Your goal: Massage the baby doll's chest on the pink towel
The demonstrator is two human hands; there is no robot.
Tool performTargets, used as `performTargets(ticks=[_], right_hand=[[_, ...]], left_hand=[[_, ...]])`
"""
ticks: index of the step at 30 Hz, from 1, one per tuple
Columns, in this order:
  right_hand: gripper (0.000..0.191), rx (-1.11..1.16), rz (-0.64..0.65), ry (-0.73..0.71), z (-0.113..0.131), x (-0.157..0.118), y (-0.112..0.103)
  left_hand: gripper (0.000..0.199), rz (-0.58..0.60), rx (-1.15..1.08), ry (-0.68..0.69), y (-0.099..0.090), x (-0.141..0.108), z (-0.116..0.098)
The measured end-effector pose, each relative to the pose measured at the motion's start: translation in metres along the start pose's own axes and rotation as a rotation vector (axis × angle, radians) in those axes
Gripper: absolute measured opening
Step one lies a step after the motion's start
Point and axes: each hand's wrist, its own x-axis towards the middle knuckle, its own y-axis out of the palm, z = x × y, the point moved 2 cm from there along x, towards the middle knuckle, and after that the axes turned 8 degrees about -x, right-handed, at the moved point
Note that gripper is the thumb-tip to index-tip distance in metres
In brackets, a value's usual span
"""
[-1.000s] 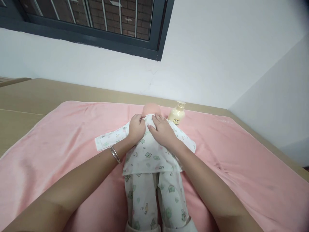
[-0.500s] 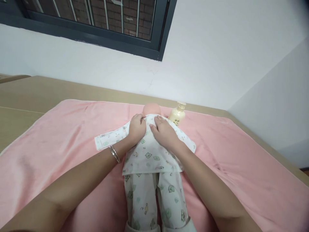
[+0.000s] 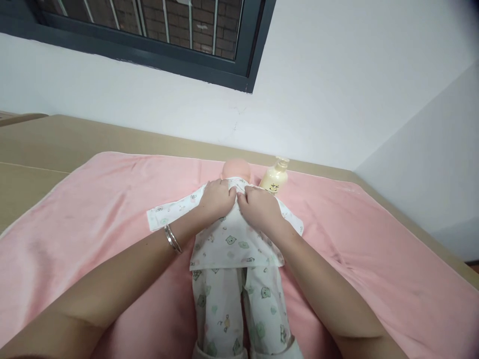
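The left hand (image 3: 217, 199) is curled, with the shirt (image 3: 228, 244) pinched near its collar; by the right hand (image 3: 262, 204), also curled, the cloth is pinched just beside. The shirt is laid over the doll (image 3: 236, 168), whose head is seen beyond it. Trousers (image 3: 223, 309) are seen nearer than the shirt, a bottle (image 3: 276, 177) is set beyond its right sleeve, and a pink blanket (image 3: 112, 199) is spread around it.

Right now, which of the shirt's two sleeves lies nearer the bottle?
The sleeve on the person's right: the bottle is just beyond it, while the other sleeve stretches left, across the shirt from it.
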Motion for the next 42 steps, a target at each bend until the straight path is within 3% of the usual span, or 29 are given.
performTargets(ticks=[6, 12, 20, 26, 29, 37, 42], right_hand=[[0.036, 0.050, 0.042, -0.001, -0.014, 0.010, 0.002], [0.029, 0.035, 0.023, -0.092, -0.019, 0.022, 0.012], [0.030, -0.079, -0.088, -0.057, 0.003, 0.001, 0.009], [0.030, -0.032, -0.045, -0.068, -0.015, 0.019, 0.015], [0.029, -0.023, -0.029, -0.107, -0.019, 0.026, 0.017], [0.030, -0.117, 0.005, -0.099, 0.002, -0.004, -0.005], [0.037, -0.041, 0.034, -0.086, -0.010, 0.007, 0.000]], left_hand=[[0.044, 0.004, 0.081, 0.019, -0.002, -0.006, -0.006], [0.034, 0.076, 0.431, 0.208, -0.002, -0.022, -0.025], [0.037, 0.085, 0.314, 0.138, -0.004, 0.000, 0.001], [0.041, 0.011, 0.336, 0.094, 0.000, -0.012, -0.010], [0.038, 0.006, 0.219, 0.042, -0.002, -0.013, -0.013], [0.037, -0.005, 0.072, -0.015, -0.003, 0.001, -0.002], [0.037, -0.065, 0.198, 0.094, 0.002, -0.010, -0.010]])
